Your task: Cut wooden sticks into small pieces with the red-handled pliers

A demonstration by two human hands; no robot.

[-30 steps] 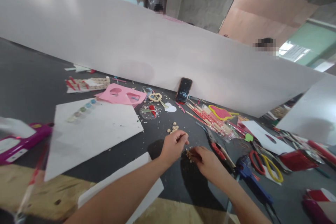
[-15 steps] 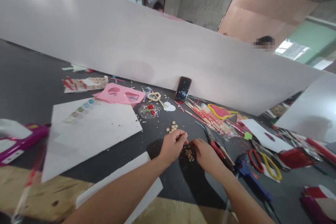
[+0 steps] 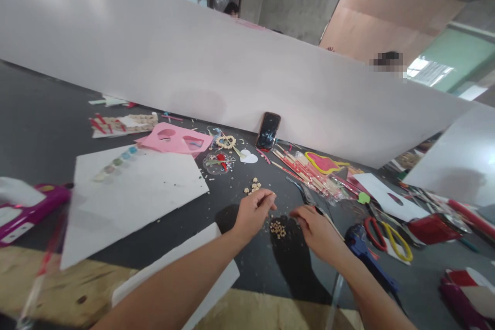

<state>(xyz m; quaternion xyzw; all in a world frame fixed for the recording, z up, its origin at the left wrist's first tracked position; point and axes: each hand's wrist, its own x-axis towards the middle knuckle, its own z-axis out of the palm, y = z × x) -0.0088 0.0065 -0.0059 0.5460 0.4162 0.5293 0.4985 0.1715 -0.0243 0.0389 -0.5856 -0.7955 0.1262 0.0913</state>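
My left hand is closed in a pinch above the black tabletop; whatever sits between its fingertips is too small to make out. Just below those fingertips lies a loose pile of tiny beige pieces. Beyond the hand is a group of small beige clusters, partly covered by it. To the right of the pile, my right hand has its fingers bent and somewhat apart, with nothing visible in them. It covers most of the handles of the pliers, whose metal head points away from me.
A phone leans against the white partition. White board and pink sheet lie left. Wrapped sticks, a blue glue gun, scissors and a red can crowd the right.
My right hand has moved right, away from my left hand, and now hides the red plier handles. My left hand stays almost where it was, still pinched.
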